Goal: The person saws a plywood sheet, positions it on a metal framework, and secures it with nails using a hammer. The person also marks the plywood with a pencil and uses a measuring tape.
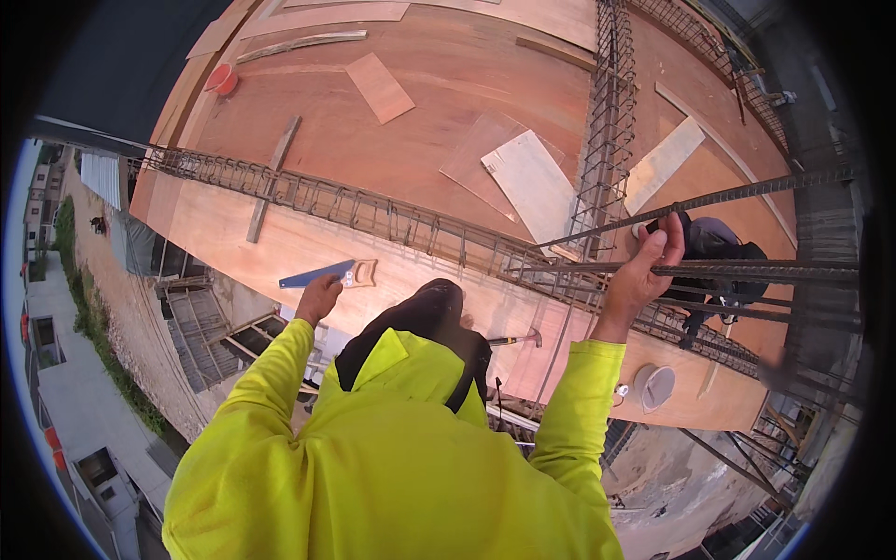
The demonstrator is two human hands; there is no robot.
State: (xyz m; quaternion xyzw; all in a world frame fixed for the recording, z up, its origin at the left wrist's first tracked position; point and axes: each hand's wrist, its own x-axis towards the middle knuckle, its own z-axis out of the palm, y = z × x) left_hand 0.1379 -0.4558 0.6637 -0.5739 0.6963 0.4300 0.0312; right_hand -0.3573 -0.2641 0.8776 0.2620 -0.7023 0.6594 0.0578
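My left hand [319, 299] is closed at the lower edge of a handsaw [313, 276] with a blue blade and a pale wooden handle, which points right. The saw is over the plywood strip in front of me. To the right, my right hand [646, 271] is raised, with fingers curled at a ribbed steel rebar [709, 271], one of several long bars reaching in from the right. Part of its grip is hidden. Between my arms, a hammer [513, 340] with a dark handle lies on the plywood [411, 308], just right of my dark-clad knee.
A rebar cage [373, 213] crosses ahead and meets another [611, 121]. Loose boards [532, 177] lie on the formwork; a red bucket [221, 80] stands far left. A grey bucket [653, 386] sits right. Beyond the bars, a person [719, 247] bends. The platform edge drops to ground at left.
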